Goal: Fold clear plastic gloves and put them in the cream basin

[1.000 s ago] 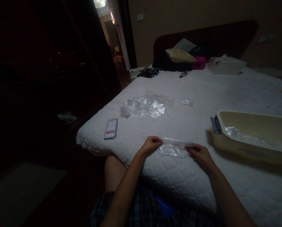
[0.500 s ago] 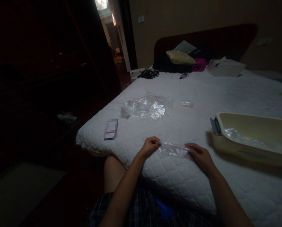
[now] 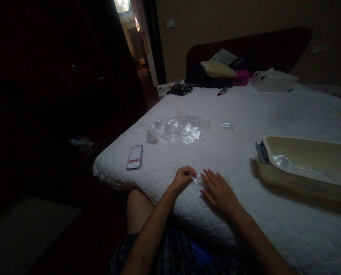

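A clear plastic bag lies folded into a strip on the white quilted bed near its front edge. My left hand pinches the strip's left end between thumb and fingers. Flat over the middle and right of the bag rests my right hand, its fingers stretched out and slightly spread, hiding much of the plastic. Farther back is a loose heap of clear plastic bags, with one small folded plastic piece to its right.
A cream plastic bin holding clear plastic stands at the right. A phone lies on the left of the bed. By the headboard are a cushion, dark and magenta fabric, and a white box.
My right hand has let go of the strip's right end, moved left and laid its fingers flat on the plastic. My left hand keeps its pinch in about the same place.
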### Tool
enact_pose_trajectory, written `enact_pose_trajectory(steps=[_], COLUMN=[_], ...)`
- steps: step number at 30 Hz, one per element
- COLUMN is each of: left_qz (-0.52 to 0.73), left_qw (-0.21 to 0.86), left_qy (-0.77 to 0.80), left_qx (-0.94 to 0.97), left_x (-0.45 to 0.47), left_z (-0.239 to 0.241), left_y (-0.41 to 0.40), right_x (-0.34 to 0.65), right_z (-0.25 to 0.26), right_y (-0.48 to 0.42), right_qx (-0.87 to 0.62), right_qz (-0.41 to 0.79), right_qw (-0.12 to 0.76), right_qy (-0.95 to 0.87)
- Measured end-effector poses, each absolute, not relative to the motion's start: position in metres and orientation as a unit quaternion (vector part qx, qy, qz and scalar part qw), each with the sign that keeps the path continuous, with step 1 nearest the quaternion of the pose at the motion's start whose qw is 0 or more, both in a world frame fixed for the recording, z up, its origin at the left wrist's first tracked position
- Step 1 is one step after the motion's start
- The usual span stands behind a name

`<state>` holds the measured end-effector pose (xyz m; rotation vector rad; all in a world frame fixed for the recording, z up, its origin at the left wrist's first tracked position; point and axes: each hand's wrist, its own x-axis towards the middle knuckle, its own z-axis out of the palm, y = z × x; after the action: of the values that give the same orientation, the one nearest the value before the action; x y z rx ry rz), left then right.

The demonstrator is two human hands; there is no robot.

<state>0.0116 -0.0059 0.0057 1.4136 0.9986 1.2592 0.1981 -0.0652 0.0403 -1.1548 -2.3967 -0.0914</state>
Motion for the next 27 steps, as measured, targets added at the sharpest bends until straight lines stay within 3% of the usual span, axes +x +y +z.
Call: enact_pose_trajectory(steps=[4, 10, 13, 15, 19, 24, 27], left_qz=[0.501, 0.348, 0.354, 0.258, 0.118, 0.144, 0.168], left_qw=[0.454, 0.489, 0.25, 0.144, 0.046, 0.014, 0.017], left_qy=[0.41, 0.397, 0.425, 0.382, 0.391, 0.403, 0.401], left_qx=[0.611, 0.694, 0.795, 0.876, 0.912, 0.904, 0.9], left_x=[0.012, -0.014, -0.018, -0.014, -0.007, -0.01, -0.01], left_z=[0.003, 0.033, 0.051, 0.051, 0.029, 0.011, 0.012], left_y=[-0.006, -0.008, -0.026, -0.042, -0.066, -0.068, -0.068], right_x=[0.202, 0.205, 0.201, 0.201, 0.21, 0.238, 0.251], right_z=[0.013, 0.01, 0.009, 0.009, 0.009, 0.004, -0.001], right_y=[-0.07, -0.072, -0.072, -0.072, -0.069, -0.049, -0.04], right_qx=[-0.412, -0.418, -0.42, -0.417, -0.458, -0.498, -0.453], right_qz=[-0.018, 0.005, 0.018, 0.042, 0.181, 0.446, 0.467], right_qw=[0.155, 0.139, 0.159, 0.182, 0.289, 0.551, 0.654], right_qy=[-0.898, -0.898, -0.893, -0.889, -0.821, -0.5, -0.387])
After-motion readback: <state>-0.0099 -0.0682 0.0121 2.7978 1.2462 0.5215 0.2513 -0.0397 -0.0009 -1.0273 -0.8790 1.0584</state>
